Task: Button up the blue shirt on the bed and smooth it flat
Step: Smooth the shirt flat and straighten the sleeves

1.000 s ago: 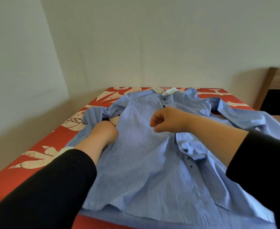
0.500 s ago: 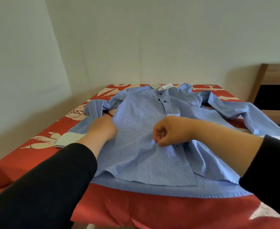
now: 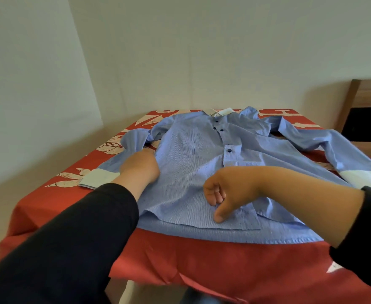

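Note:
The blue shirt lies front up on the bed, collar at the far end, sleeves spread to both sides. Three dark buttons show along the upper placket. My left hand rests on the shirt's left side below the armpit; its fingers are hidden behind the back of the hand. My right hand hovers over the lower placket with fingers curled into the palm. Its thumb points down and touches the fabric near the hem.
A red bedspread with white patterns covers the bed and hangs over the near edge. Pale cuffs lie at the left and right. Walls close the left and far sides. A wooden piece of furniture stands at the right.
My right hand has slid down the placket from mid-chest to near the hem. The view has pulled back from the bed. My left hand has stayed on the shirt's left side.

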Demonstrator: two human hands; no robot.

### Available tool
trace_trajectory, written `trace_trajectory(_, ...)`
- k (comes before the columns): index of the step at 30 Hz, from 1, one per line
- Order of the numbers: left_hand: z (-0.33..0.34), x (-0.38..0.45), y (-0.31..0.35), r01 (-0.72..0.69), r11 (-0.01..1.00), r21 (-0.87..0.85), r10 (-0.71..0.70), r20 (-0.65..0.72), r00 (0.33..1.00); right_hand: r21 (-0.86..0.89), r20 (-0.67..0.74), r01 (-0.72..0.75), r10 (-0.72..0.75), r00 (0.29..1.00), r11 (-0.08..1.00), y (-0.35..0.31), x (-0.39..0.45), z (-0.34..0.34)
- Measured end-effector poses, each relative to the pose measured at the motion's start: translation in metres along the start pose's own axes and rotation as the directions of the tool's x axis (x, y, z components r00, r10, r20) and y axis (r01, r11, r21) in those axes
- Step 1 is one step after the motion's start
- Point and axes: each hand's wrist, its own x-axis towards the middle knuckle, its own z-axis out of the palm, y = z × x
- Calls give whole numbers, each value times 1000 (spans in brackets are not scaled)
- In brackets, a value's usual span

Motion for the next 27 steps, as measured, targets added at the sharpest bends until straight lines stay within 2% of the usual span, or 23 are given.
trace_trajectory(6, -2, -5, -5, 0, 996, 84, -5, 55, 998, -107, 163, -15, 32, 986, 994, -9, -12, -5)
trace_trajectory(12, 2, -9, -11, -26, 993, 118, 24, 21, 999, -311, 121, 14, 25, 992, 950, -26, -27, -1)
trace_trajectory(17, 2, -11, -12, -32, 992, 123, 31, 8, 999, -585, 93, 75, -25, 995, 807, -38, -30, 9)
trace_trajectory(22, 2, -11, -16, -49, 991, 121, 50, -7, 999, -530, 127, 29, 46, 991, 848, -38, -34, 9)
trace_trajectory(27, 4, -11, -17, -69, 990, 126, 73, -23, 997, -489, 72, 46, -12, 997, 871, -32, -34, 7)
